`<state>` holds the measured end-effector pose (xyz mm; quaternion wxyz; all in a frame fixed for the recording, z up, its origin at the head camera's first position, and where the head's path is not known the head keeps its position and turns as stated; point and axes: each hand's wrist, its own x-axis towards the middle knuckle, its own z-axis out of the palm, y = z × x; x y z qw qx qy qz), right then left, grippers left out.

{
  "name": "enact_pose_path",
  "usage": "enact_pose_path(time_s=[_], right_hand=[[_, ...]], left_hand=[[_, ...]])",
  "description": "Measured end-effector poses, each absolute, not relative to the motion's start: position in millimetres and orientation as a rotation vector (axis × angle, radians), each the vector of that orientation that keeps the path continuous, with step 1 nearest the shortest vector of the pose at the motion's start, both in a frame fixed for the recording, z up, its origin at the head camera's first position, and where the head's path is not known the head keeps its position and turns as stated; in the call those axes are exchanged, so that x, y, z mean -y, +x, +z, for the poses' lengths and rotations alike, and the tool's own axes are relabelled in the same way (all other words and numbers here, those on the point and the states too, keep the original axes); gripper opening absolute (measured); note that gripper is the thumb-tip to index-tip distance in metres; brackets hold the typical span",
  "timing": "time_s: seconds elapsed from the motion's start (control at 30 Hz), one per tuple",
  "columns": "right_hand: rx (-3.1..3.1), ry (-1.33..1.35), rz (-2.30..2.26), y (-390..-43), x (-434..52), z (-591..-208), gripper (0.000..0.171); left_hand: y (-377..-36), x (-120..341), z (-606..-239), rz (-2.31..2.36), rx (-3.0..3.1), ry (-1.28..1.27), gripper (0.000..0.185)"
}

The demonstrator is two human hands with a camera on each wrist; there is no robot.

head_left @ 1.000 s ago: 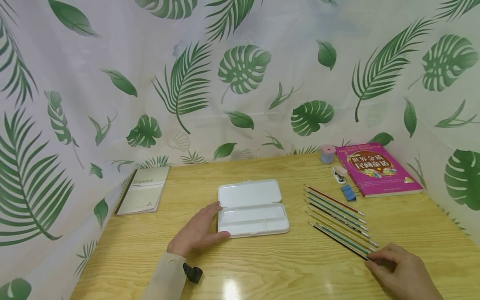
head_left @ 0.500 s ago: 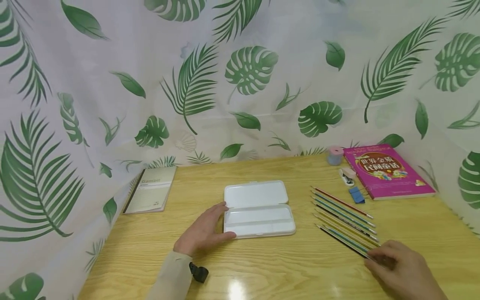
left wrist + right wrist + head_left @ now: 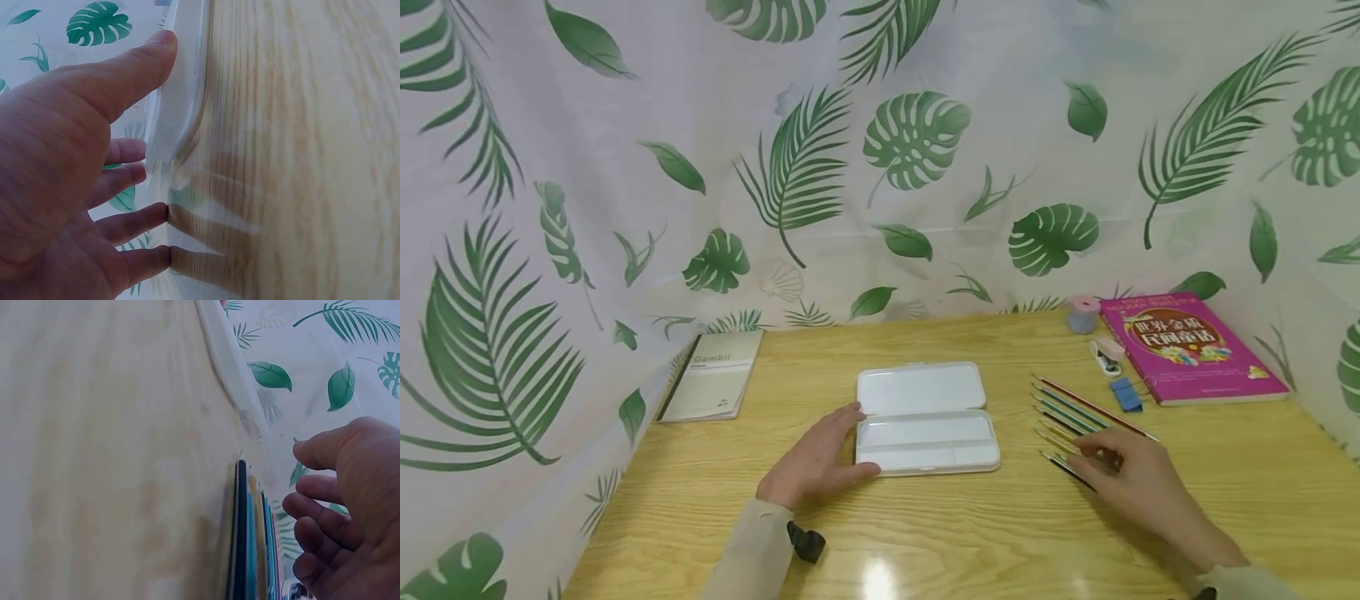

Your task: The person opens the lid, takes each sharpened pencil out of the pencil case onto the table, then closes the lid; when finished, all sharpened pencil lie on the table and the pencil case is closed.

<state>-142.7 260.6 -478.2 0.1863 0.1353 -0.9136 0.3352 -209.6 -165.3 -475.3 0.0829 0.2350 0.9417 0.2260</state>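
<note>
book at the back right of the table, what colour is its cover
The rectangular paperback book has a bright magenta-pink cover with yellow lettering; the head view shows it best.

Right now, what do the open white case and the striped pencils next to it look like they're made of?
The case looks like smooth, slightly translucent white plastic: rounded moulded corners, a soft sheen, and a thin rim under the left hand. The pencils look like painted wood, glossy striped shafts with sharpened tips; the right hand hovers over them.

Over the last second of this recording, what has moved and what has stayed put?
The right hand has slid from the near ends of the pencils up along the row toward their tips, and now lies over the nearest ones; no grip shows. The left hand stays resting against the open white pencil case. Pencils, case, notebook and book lie unchanged.
</note>
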Motion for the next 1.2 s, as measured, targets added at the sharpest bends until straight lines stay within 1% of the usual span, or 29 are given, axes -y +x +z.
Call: enact_pose_path(time_s=[0.17, 0.47, 0.63, 0.83, 0.97, 1.2], right_hand=[[2.639, 0.379, 0.995, -173, -241, -470, 0.023], [2.72, 0.427, 1.071, -215, -206, -465, 0.031], [2.776, 0.426, 1.073, -240, -195, -464, 0.035], [2.873, 0.391, 1.164, -270, -184, -467, 0.046], [2.937, 0.353, 1.195, -284, -177, -468, 0.05], [3.013, 0.347, 1.129, -296, -167, -473, 0.048]], left_hand=[[-210, 167, -474, 0.69, -2.81, 0.713, 0.083], [-211, 170, -474, 0.651, -2.816, 0.711, 0.084], [-213, 169, -475, 0.637, -2.82, 0.723, 0.084], [-214, 168, -473, 0.621, -2.825, 0.721, 0.083], [-214, 169, -472, 0.623, -2.824, 0.716, 0.082], [-213, 172, -474, 0.642, -2.806, 0.682, 0.084]])
